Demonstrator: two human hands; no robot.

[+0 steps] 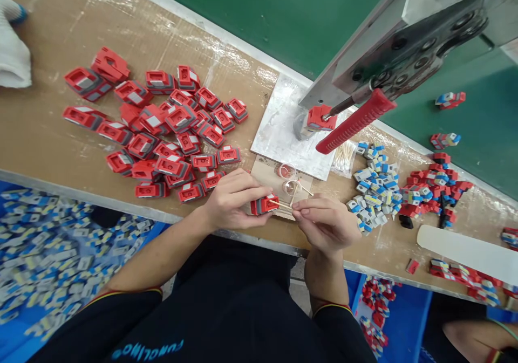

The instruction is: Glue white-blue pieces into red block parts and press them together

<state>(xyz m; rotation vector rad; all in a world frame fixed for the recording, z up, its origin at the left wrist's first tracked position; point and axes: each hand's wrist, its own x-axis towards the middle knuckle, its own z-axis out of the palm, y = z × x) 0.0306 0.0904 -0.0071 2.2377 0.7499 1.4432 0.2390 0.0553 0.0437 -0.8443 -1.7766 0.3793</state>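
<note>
My left hand [234, 198] is closed around a red and grey toy vehicle part [264, 205], low over the front of the table. In my right hand [327, 220] is a cotton swab [282, 205], pinched between thumb and fingers. Its far tip reaches the right side of the red part; whether it touches cannot be made out. Just beyond my hands, two small clear cups [287, 170] stand on a piece of cardboard [265, 173], the farther with reddish contents. Another swab [304, 188] leans at the nearer cup.
Many red toy parts [172, 166] lie at left. A hand press with a red handle [356, 121] stands on a metal plate [275, 123]. Swabs [343, 158], white-blue parts [376, 185] and red-blue pieces [437, 185] are at right. Another person's arm [477, 333] shows lower right.
</note>
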